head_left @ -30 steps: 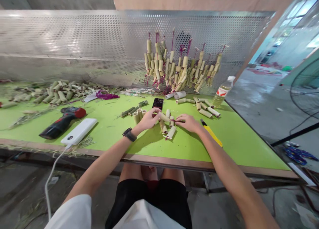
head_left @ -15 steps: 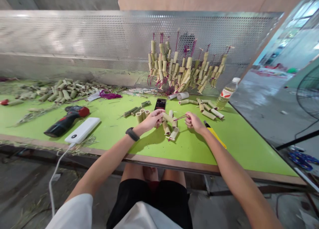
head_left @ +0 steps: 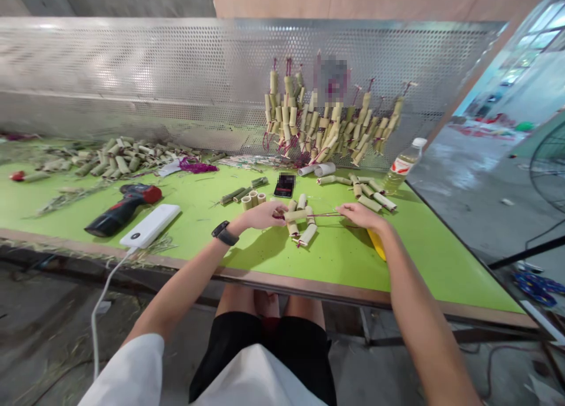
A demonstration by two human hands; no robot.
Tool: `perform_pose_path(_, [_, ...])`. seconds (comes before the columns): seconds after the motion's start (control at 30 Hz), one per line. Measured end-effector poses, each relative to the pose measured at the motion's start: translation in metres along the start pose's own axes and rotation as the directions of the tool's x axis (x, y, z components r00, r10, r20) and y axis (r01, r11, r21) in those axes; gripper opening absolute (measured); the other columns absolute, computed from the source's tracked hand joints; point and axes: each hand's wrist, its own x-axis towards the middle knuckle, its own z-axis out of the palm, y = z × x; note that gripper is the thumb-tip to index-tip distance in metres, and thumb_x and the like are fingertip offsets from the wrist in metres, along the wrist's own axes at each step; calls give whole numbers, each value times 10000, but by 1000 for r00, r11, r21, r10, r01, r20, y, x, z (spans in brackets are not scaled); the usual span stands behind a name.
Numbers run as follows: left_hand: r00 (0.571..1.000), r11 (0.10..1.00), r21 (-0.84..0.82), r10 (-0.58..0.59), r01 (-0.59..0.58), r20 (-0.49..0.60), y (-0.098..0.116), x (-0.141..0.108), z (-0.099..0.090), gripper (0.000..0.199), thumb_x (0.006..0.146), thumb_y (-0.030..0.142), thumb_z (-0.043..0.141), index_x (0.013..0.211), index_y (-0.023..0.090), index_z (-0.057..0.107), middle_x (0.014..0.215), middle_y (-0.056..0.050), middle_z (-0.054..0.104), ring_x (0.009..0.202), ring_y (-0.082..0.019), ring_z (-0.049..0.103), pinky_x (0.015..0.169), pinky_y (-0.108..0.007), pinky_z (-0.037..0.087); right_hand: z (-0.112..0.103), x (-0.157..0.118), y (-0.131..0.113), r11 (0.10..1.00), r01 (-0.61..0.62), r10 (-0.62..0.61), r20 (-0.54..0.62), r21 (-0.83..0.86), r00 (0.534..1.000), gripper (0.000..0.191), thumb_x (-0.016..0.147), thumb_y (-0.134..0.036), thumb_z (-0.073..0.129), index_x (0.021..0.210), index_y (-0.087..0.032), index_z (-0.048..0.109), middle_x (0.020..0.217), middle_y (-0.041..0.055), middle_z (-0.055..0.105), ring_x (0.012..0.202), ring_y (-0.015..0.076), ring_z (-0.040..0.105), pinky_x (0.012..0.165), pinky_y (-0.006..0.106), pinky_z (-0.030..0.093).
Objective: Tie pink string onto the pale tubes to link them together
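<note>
The left hand (head_left: pixel 266 215) holds a bamboo tube (head_left: pixel 296 216) between closed fingers, the right hand (head_left: pixel 358 214) pinches the purple cord (head_left: pixel 324 215) stretched straight beyond it — too strong a pull could, I think, jerk it against neighbouring tubes (head_left: pixel 308 235) on the green table (head_left: pixel 441 259).

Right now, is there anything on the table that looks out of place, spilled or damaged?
I see no wet spill or clear damage. Loose scraps litter the front edge of the table near the power bank, which looks untidy. The bottle seems to lean, but that may be lens distortion.
</note>
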Motion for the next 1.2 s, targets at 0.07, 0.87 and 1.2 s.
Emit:
perform_pose_path(0.07, [999, 995, 89, -35, 34, 13, 1, -10, -4, 309, 863, 409, 664, 1050, 164, 697, 957, -77, 726, 834, -226, 635, 760, -323, 476, 0, -2, -1, 998, -7, 4, 39, 65, 999, 656, 769, -869, 643, 807, -218, 581, 651, -57, 401, 589, 122, 362, 563, 285, 270])
perform_pose_path(0.87, [941, 889, -421, -282, 182, -188, -11, -47, 11, 583, 922, 685, 621, 642, 176, 575, 603, -12, 528, 547, -120, 440, 562, -278, 338, 7, -12, -24, 962, -64, 14, 186, 265, 983, 698, 695, -879, 731, 796, -227, 505, 639, -90, 295, 561, 89, 270, 498, 252, 230])
perform_pose_path(1.2, [865, 390, -875, -289, -286, -411, 11, -57, -1, 320, 949, 420, 723, 784, 186, 580, 827, -34, 636, 844, -158, 664, 806, -266, 548, 5, -9, -19, 939, -37, -32, 194, 341, 980, 714, 701, -873, 743, 742, -238, 420, 607, -88, 314, 524, 76, 239, 485, 254, 225])
